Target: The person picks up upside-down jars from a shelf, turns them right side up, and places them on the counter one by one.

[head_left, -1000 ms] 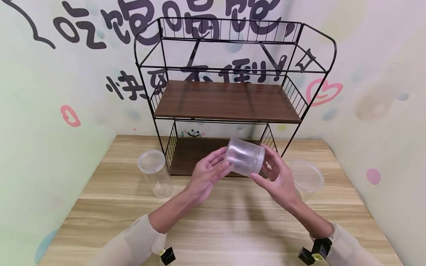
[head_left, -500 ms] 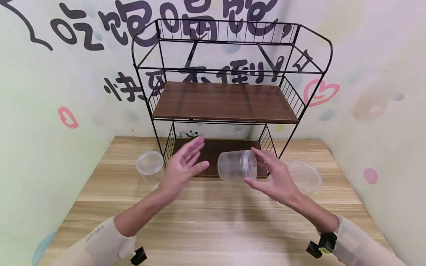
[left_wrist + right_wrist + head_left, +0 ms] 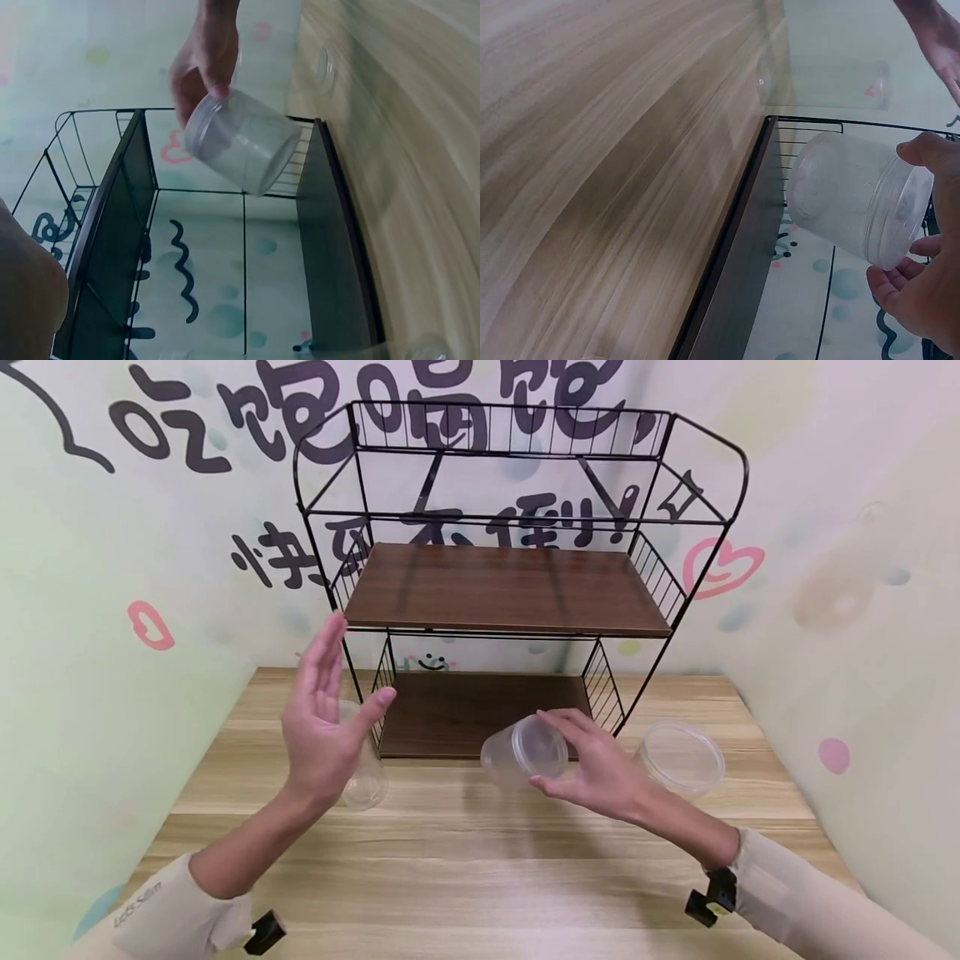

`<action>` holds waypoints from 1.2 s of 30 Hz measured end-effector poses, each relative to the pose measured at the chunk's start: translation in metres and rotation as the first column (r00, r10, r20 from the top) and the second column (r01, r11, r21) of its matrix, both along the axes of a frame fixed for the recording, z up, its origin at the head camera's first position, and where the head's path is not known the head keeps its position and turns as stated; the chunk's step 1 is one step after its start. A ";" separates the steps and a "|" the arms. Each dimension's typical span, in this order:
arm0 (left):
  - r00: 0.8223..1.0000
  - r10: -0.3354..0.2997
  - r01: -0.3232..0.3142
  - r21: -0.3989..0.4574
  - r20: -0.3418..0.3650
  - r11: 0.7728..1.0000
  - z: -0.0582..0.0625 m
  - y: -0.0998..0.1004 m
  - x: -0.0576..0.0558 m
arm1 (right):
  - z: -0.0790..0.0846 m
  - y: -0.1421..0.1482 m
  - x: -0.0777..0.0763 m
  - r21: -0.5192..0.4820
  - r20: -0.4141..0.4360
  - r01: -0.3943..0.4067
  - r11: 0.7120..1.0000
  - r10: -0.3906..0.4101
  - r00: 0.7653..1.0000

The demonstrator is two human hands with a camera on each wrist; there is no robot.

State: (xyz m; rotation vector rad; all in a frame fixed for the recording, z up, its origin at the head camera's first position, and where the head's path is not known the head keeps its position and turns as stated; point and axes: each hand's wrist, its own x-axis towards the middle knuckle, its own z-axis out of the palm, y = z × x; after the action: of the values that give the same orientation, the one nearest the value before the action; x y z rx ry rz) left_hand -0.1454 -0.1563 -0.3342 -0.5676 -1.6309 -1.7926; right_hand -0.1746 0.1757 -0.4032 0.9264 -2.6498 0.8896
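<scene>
My right hand point(image 3: 603, 768) grips a clear plastic jar point(image 3: 517, 752) by its lidded end, thumb on one side and fingers on the other. The jar tilts in front of the rack's lower shelf, its lid towards the hand; the right wrist view shows the jar point(image 3: 847, 195) held above the table. My left hand point(image 3: 322, 727) is raised at the left with straight fingers and thumb spread, holding nothing. It partly hides a tall clear jar point(image 3: 365, 781) standing on the table behind it. A wide clear jar point(image 3: 682, 760) stands to the right, behind my right hand and wrist.
A black wire rack with a brown middle shelf point(image 3: 510, 589) and a dark lower shelf point(image 3: 465, 710) stands at the back of the wooden table point(image 3: 480, 877). Walls close in behind and on both sides. Each wrist carries a small black camera point(image 3: 266, 932).
My left hand has let go of the jar and moved left, over the tall jar. My right hand keeps the jar, lowers it slightly and turns its lid end up towards me.
</scene>
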 end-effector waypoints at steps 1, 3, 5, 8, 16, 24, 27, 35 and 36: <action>1.000 0.022 -0.022 -0.001 -0.013 1.000 0.003 -0.002 -0.001 | -0.002 -0.001 -0.001 0.008 -0.009 -0.009 1.000 0.009 1.000; 0.998 0.067 -0.067 -0.005 -0.009 0.998 0.008 -0.008 -0.004 | -0.006 -0.003 -0.003 0.015 -0.040 -0.030 0.999 0.031 0.999; 0.993 0.117 -0.116 -0.032 0.018 0.993 0.013 -0.014 -0.010 | -0.010 -0.005 -0.004 0.033 -0.082 -0.044 0.998 0.047 0.996; 0.978 0.166 -0.156 -0.084 0.128 0.984 0.021 -0.022 -0.018 | -0.015 -0.008 -0.004 0.071 -0.114 -0.063 0.995 0.071 0.991; 0.911 0.200 -0.134 -0.198 0.362 0.971 0.033 -0.038 -0.042 | -0.023 -0.019 -0.002 0.123 -0.093 -0.107 0.987 0.119 0.989; 0.876 0.192 -0.103 -0.217 0.443 0.971 0.040 -0.046 -0.062 | -0.031 -0.025 0.000 0.167 -0.079 -0.138 0.976 0.153 0.985; 0.859 0.200 -0.083 -0.256 0.471 0.963 0.043 -0.046 -0.067 | -0.032 -0.026 0.002 0.175 -0.063 -0.147 0.974 0.160 0.985; 0.852 0.188 -0.040 -0.298 0.488 0.954 0.047 -0.045 -0.078 | -0.035 -0.029 0.004 0.200 -0.033 -0.170 0.965 0.180 0.983; 0.855 0.184 -0.036 -0.298 0.485 0.954 0.047 -0.045 -0.080 | -0.036 -0.029 0.005 0.202 -0.030 -0.173 0.964 0.183 0.983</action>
State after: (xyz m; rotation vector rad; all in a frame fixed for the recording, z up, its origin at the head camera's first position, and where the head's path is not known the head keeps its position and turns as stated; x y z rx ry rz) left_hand -0.2252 -0.2013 -0.2875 -0.1023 -2.2509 -1.7259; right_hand -0.1701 0.1465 -0.4390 1.2330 -2.6825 0.6344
